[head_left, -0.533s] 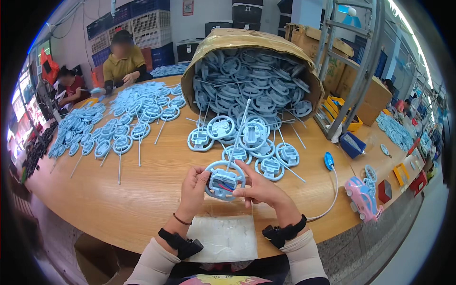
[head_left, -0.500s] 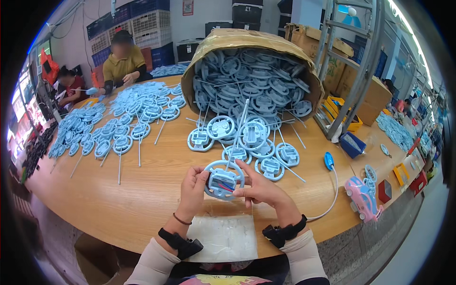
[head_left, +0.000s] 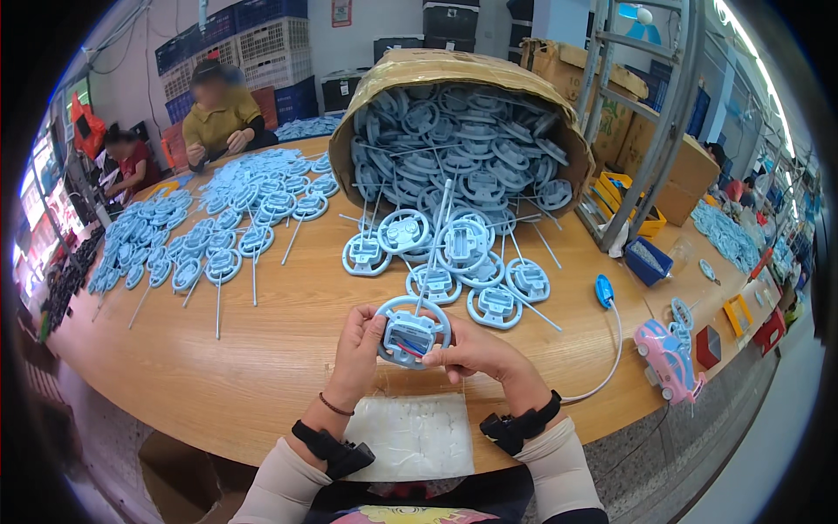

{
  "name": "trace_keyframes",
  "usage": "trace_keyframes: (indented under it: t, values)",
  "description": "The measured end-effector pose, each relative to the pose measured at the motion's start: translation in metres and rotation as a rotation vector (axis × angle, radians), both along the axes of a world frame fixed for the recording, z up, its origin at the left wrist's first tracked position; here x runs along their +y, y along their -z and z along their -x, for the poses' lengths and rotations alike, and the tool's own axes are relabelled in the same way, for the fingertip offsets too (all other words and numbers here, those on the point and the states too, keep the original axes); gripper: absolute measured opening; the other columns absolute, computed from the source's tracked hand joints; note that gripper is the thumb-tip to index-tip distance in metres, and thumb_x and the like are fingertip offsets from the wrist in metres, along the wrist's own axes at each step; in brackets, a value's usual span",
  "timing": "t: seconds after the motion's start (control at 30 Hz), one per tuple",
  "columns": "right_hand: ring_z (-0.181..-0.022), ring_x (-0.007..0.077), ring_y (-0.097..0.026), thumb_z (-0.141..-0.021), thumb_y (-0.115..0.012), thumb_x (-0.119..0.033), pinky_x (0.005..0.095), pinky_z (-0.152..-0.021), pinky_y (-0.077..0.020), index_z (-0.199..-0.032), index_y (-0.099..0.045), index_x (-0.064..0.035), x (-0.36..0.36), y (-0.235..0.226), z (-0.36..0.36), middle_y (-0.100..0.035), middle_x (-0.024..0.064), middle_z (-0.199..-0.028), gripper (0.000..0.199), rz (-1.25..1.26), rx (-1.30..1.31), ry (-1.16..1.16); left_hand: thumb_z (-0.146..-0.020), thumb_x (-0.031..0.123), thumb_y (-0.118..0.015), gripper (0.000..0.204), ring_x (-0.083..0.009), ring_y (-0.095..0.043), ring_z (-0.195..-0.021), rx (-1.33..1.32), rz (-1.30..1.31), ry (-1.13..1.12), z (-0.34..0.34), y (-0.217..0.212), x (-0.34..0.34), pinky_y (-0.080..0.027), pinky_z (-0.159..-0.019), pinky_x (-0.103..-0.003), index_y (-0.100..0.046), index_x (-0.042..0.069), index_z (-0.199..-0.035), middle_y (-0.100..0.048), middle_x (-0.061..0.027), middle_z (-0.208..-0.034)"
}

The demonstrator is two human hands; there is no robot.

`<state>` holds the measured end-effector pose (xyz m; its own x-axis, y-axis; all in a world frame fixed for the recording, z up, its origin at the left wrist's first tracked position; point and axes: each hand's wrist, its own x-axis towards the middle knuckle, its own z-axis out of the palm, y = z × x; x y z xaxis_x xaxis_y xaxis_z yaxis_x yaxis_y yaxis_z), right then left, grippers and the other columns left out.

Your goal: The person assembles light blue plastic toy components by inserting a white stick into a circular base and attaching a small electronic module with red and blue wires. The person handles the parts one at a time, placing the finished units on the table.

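A light-blue toy steering wheel (head_left: pixel 389 353) is held above the near part of the table, its open compartment facing me. Red and blue wires (head_left: pixel 408 347) lie in that compartment. My left hand (head_left: pixel 356 342) grips the wheel's left rim, thumb in front. On the lower right side, my right hand (head_left: pixel 482 351) pinches the wheel, its thumb beside the wires and its other fingers partly hidden behind. A thin light-blue rod (head_left: pixel 434 240) rises from the wheel's top toward the pile. Below my hands lies a whitish plastic sheet (head_left: pixel 408 437) at the table's front edge.
A large carton (head_left: pixel 471 65) on its side spills similar wheels. More wheels (head_left: pixel 271 205) cover the left of the table (head_left: pixel 288 367). At right are a blue device with a white cable (head_left: pixel 604 293), a pink toy car (head_left: pixel 668 360) and a ladder (head_left: pixel 655 188). A co-worker (head_left: pixel 218 118) sits far left.
My right index finger has come down from the wheel's top rim to behind its right side. The wheel stays nearly in place. The co-worker's arm at far left has drawn in.
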<state>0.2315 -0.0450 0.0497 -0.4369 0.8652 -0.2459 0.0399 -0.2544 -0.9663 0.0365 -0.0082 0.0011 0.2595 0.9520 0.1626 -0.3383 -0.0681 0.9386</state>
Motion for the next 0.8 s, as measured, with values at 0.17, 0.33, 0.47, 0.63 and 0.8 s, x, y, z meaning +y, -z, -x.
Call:
trace_keyframes:
  t: [0.17, 0.33, 0.47, 0.63, 0.8]
  values:
    - [-0.044, 0.0061, -0.05, -0.07, -0.071, -0.02, 0.0183, -0.038, -0.037, -0.111, -0.053, -0.0058, 0.003, 0.016, -0.004, -0.057, 0.0012, -0.072, 0.047, -0.123, -0.049, 0.066, -0.093, 0.017, -0.045, 0.022, -0.0067, -0.054, -0.081, 0.067, 0.082, 0.068, 0.003, 0.015, 0.006, -0.045, -0.07, -0.021, -0.046, 0.002, -0.109, -0.056, -0.0018, -0.092]
    - [-0.047, 0.007, -0.051, -0.069, -0.071, -0.016, 0.0199, -0.038, -0.0392, -0.104, -0.054, -0.0045, 0.008, 0.016, 0.003, -0.058, 0.0037, -0.073, 0.04, -0.221, -0.029, 0.027, -0.093, 0.02, -0.044, 0.021, -0.0093, -0.056, -0.086, -0.111, 0.171, 0.156, 0.014, 0.004, 0.003, -0.047, -0.073, -0.024, -0.048, 0.005, -0.108, -0.058, -0.0034, -0.096]
    - [-0.047, 0.0077, -0.05, -0.068, -0.072, -0.014, 0.0206, -0.038, -0.0407, -0.103, -0.054, -0.0031, 0.007, 0.025, 0.001, -0.058, 0.0037, -0.074, 0.041, -0.218, 0.018, 0.052, -0.093, 0.022, -0.044, 0.021, -0.01, -0.057, -0.087, -0.104, 0.147, 0.208, 0.014, 0.008, 0.007, -0.047, -0.074, -0.025, -0.048, 0.005, -0.106, -0.058, -0.0036, -0.097]
    - [-0.047, 0.0076, -0.05, -0.068, -0.072, -0.014, 0.0201, -0.039, -0.0404, -0.104, -0.053, -0.0034, 0.011, 0.031, -0.002, -0.057, 0.0031, -0.074, 0.043, -0.179, 0.021, 0.04, -0.093, 0.022, -0.044, 0.023, -0.011, -0.058, -0.088, -0.079, 0.181, 0.239, 0.01, 0.003, 0.008, -0.049, -0.075, -0.026, -0.048, 0.005, -0.107, -0.058, -0.0042, -0.098]
    - [-0.049, 0.0074, -0.05, -0.069, -0.071, -0.014, 0.0201, -0.042, -0.0405, -0.105, -0.053, -0.0036, 0.012, 0.03, 0.002, -0.056, 0.0027, -0.074, 0.042, -0.16, 0.034, 0.037, -0.094, 0.023, -0.043, 0.025, -0.0116, -0.059, -0.084, -0.05, 0.184, 0.227, 0.016, 0.006, 0.01, -0.05, -0.072, -0.027, -0.048, 0.005, -0.11, -0.059, -0.0043, -0.096]
